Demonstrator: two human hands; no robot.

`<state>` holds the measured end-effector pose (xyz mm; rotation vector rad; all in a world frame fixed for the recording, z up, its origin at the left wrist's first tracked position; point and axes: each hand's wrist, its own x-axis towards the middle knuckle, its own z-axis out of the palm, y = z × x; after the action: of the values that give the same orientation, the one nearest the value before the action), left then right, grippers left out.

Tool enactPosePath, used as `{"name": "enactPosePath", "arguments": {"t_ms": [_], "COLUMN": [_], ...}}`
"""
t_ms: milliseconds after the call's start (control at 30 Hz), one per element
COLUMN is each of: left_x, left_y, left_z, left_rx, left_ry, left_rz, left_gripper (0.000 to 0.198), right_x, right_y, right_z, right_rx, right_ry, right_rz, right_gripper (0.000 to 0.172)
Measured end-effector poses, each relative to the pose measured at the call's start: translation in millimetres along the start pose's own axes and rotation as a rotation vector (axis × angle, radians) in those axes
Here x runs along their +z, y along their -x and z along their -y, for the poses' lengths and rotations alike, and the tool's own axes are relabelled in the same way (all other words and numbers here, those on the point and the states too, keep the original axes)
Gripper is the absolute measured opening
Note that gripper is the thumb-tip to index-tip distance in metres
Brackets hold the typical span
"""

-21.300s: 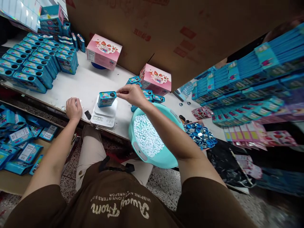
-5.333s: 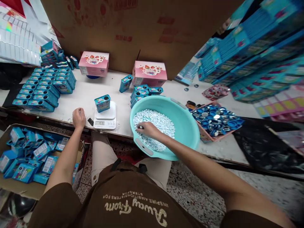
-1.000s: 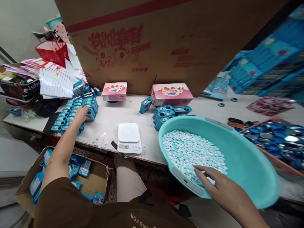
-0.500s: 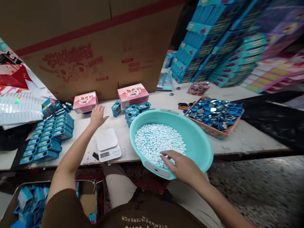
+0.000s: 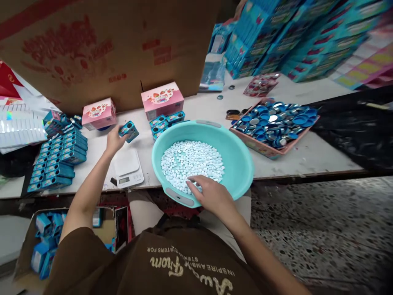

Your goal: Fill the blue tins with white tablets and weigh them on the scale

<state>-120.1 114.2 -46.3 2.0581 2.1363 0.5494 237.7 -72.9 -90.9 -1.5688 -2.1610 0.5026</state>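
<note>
Head view: blue box [image 5: 132, 133] in left hand [image 5: 114, 141].

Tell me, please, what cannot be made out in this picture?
Head view:
Scale display: digits too small, blurred.
Right hand: palm hidden by its back.
Blue box: partly covered by left hand.
Tall blue stacks: cut off by the top edge.
Blue object under left pink box: mostly hidden by it.

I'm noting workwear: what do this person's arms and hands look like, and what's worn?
The left sleeve is short, plain and brown. Both forearms are bare. The left hand and right hand show no gloves or watch.
</note>
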Motion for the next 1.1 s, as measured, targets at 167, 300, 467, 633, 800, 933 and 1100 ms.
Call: {"name": "enactPosePath", "arguments": {"t_ms": [167, 300, 467, 633, 800, 933, 1100], "left_x": [-33.3, -31.6, -24.7, -19.8, -14.1, -2.6, 27.8], "left_y": [83.3, 110.7, 113.1, 111.9, 124.6, 154.9, 186.0], "left_z": [19.9, 25.3, 34.2, 43.0, 61.3, 88.6, 119.7], "left_rx": [-0.024, -0.013, -0.006, -0.012, 0.013, -0.157, -0.375], "left_ry": [0.096, 0.116, 0.158, 0.202, 0.265, 0.414, 0.45], "left_rz": [0.01, 0.003, -0.008, 0.021, -0.087, -0.299, -0.469], "left_gripper": [0.049, 0.046, 0.045, 0.046, 0.074, 0.056, 0.054], "right_x": [0.9, -2.3, -6.1, -5.9, -6.8, -7.6, -8.3], "right_y": [3.8, 6.5, 7.9, 7.8, 8.4, 8.6, 8.0], "right_z": [-1.3, 1.5, 6.8, 8.9, 10.3, 10.1, 8.2], "right_rx": [0.007, 0.04, 0.129, 0.178, 0.203, 0.212, 0.202], "right_ry": [-0.017, -0.02, -0.007, 0.005, -0.008, 0.0, 0.006], "right_rz": [-0.005, 0.002, 0.029, 0.052, 0.066, 0.089, 0.125], "right_gripper": [0.031, 0.033, 0.033, 0.035, 0.036, 0.037, 0.038]}}
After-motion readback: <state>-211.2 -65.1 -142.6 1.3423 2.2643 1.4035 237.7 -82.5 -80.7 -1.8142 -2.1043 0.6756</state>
